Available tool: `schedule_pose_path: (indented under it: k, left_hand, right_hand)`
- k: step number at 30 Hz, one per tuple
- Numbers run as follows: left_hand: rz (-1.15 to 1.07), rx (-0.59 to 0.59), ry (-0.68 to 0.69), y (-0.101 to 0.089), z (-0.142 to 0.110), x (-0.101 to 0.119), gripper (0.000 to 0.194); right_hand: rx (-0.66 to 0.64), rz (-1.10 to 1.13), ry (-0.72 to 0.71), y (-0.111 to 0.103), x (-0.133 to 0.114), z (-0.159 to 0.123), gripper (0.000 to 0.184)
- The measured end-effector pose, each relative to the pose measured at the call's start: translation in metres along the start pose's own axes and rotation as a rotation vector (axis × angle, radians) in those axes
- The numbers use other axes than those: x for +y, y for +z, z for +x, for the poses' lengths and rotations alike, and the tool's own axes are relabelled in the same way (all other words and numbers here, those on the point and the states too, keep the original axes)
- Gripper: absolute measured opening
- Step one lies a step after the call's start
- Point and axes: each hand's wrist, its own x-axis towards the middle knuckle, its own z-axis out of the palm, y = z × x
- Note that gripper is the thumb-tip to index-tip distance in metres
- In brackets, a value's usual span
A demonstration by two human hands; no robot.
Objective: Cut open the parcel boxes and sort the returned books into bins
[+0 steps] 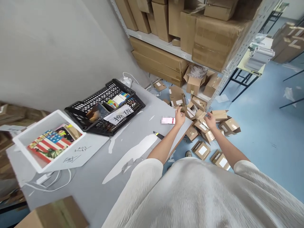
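White and red, a small item lies on the bench near its right corner, just beside the left hand; the right hand hangs beyond the edge. Both curl their fingers; whether either pinches anything, I cannot tell.

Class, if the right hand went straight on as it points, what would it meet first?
Probably the heap of cardboard boxes, though the depth between them and the right hand is unclear here.
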Motion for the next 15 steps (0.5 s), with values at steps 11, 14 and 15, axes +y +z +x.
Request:
schedule_pose_path:
  k: [11, 14, 15]
  left_hand:
    - [0.078, 0.049, -0.072, -0.008, -0.011, -0.013, 0.060]
    - [0.088, 0.069, -0.087, -0.019, -0.018, -0.017, 0.058]
    - [0.091, 0.078, -0.091, -0.024, -0.021, -0.019, 0.057]
  right_hand:
    - [-0.220, 0.099, -0.002, 0.033, -0.002, 0.011, 0.041]
    - [-0.302, 0.116, 0.003, 0.052, -0.008, 0.010, 0.037]
    - [-0.335, 0.122, -0.004, 0.059, -0.009, 0.009, 0.036]
